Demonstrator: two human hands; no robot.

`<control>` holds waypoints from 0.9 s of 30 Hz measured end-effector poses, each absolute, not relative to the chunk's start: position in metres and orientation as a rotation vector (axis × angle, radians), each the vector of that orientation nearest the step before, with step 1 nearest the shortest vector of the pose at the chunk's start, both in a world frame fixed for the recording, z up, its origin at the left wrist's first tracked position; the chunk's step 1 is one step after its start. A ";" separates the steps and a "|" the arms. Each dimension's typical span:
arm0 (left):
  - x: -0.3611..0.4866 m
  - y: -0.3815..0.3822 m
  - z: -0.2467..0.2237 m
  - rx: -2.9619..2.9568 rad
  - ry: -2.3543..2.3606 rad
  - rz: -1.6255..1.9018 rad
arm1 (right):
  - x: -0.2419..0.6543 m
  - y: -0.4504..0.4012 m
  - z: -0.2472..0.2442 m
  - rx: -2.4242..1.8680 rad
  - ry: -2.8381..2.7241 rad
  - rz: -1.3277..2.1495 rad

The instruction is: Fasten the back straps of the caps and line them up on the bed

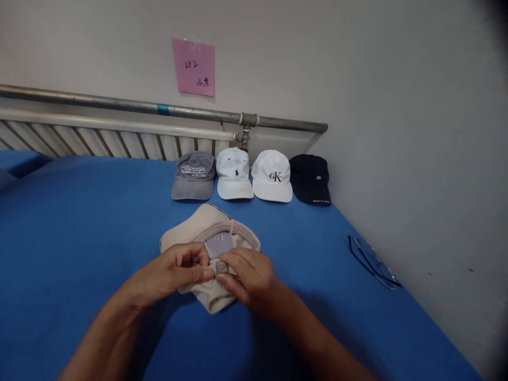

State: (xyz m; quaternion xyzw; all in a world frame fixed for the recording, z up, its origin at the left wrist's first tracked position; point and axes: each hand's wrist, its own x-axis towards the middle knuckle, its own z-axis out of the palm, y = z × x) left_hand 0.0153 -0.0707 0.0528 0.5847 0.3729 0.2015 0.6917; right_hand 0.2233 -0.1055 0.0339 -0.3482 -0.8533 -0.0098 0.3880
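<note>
A beige baseball cap (194, 225) is held low over the blue sheet, its inside facing me and its brim pointing away to the left. My left hand (170, 270) pinches the cap's back strap between thumb and fingers. On the other side of a small metal buckle (221, 266), my right hand (250, 275) grips the same strap, thumb below and fingers above. Inside the crown a greyish lining patch shows. Parts of the strap are hidden under my fingers.
Along the back stand a grey cap (193, 177), a pale cap (234, 174), a white cap (272, 174) and a black cap (310, 177). Eyeglasses (375, 263) lie at the right edge of the blue sheet (79, 238). Behind are a radiator (119, 140), a metal pipe (119, 100) and a pink note (193, 67).
</note>
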 end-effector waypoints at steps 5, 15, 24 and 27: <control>0.016 -0.071 0.052 1.263 0.832 0.510 | 0.225 -0.105 0.034 -0.898 -2.178 -0.031; 0.018 -0.071 0.058 1.414 0.748 0.367 | 0.229 -0.105 0.034 -0.927 -2.214 0.131; 0.017 -0.073 0.059 1.594 0.709 0.316 | 0.233 -0.106 0.046 -0.981 -2.306 0.662; 0.019 -0.073 0.059 1.630 0.727 0.302 | 0.232 -0.107 0.045 -0.985 -2.298 0.700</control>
